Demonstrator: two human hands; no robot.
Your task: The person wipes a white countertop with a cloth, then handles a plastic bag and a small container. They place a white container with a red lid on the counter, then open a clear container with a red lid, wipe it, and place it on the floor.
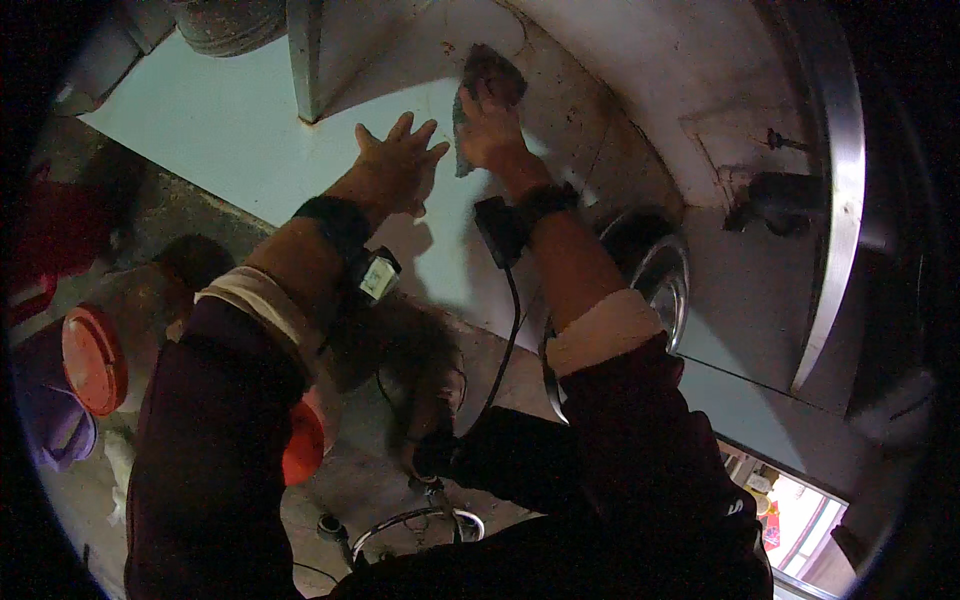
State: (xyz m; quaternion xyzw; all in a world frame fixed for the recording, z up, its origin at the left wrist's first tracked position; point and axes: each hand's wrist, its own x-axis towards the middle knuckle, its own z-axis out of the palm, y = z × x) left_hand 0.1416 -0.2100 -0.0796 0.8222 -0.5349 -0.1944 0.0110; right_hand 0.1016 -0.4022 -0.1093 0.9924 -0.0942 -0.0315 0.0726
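A crumpled dark grey cloth (492, 68) lies on the pale, stained shelf (225, 110). My right hand (490, 130) presses down on it, fingers closed over its near part, so some of the cloth is hidden. To the left of it, my left hand (398, 165) holds nothing. Its fingers are spread wide, low over the shelf, and a shadow falls beside it; whether it touches the surface I cannot tell. Both wrists wear dark bands with small devices, and a black cable hangs from the right one.
An upright post (304, 60) stands on the shelf near a round ribbed container (230, 25). Shiny metal dishes (668, 285) sit by my right forearm. Below left are a jar with an orange lid (93, 360) and a purple basket (65, 425). A chrome ring (420, 515) is near my body.
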